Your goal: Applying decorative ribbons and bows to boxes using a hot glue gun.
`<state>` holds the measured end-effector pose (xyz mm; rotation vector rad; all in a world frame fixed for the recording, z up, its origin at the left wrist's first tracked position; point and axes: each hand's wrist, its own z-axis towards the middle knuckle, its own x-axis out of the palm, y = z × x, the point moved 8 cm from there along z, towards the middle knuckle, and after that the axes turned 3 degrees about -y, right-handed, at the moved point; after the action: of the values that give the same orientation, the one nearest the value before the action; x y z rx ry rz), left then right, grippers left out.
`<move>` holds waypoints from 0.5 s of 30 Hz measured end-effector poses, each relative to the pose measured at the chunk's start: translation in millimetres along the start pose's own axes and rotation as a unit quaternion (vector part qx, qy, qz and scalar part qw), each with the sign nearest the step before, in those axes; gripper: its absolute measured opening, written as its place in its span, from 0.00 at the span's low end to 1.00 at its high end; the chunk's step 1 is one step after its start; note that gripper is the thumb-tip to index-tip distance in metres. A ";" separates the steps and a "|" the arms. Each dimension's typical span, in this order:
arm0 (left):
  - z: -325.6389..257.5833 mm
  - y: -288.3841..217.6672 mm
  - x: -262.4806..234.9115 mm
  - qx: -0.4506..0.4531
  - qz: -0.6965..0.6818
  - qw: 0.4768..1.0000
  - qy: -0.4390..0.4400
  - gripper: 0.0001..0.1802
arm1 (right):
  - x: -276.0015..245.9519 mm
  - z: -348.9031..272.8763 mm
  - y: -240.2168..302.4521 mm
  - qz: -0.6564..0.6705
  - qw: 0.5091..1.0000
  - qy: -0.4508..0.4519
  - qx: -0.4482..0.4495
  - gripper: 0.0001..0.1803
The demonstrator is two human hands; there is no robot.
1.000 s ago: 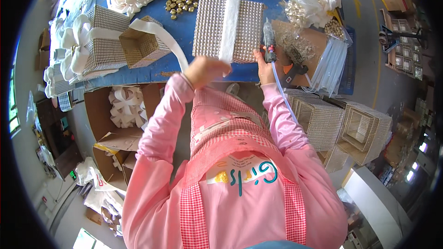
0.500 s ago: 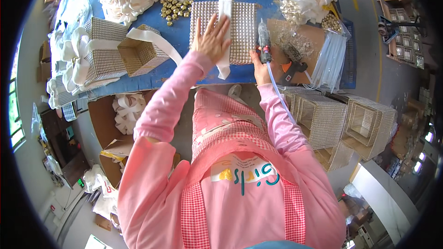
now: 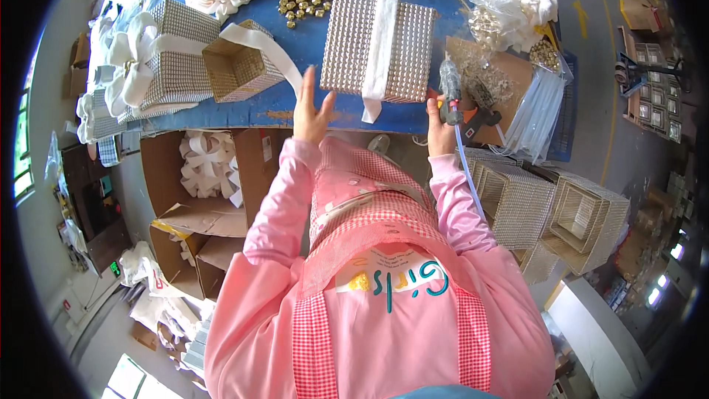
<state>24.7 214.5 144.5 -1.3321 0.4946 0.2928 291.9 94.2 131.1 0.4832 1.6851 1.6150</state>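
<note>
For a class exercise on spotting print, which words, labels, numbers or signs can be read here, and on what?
Pink top: large teal and yellow lettering, legible but not copied here.
Same top: smaller dark print, too small to read.
Cardboard box: pale label, too small.
Green-lit display: too small.

Along the left rim, a barred window is glowing with white light beside a pale grey wall, and a dark cabinet is standing nearby. A blue-topped table is filling the upper middle, while grey floor is stretching along the right, carrying a curving yellow line. Small bright patches of light are shining at the lower right.
</note>
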 end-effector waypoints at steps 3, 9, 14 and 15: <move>16.9 12.6 15.4 -0.023 -0.077 0.995 0.057 0.30 | 5.8 2.7 1.1 0.001 1.000 0.005 -0.012 0.09; 94.1 -41.5 -4.8 -0.021 0.079 0.996 0.028 0.19 | 9.5 72.3 59.7 -0.016 0.998 -0.006 -0.064 0.12; 152.0 1.3 35.1 -0.111 0.230 0.962 0.101 0.23 | 37.6 139.7 30.2 -0.075 0.997 0.010 -0.025 0.14; 155.0 4.5 41.0 -0.103 0.241 0.959 0.107 0.22 | 41.3 142.7 25.7 -0.115 0.993 0.016 0.005 0.14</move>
<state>85.0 363.1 144.2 -1.4409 0.9966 0.6183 362.4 225.3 155.1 0.2570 1.7047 1.4542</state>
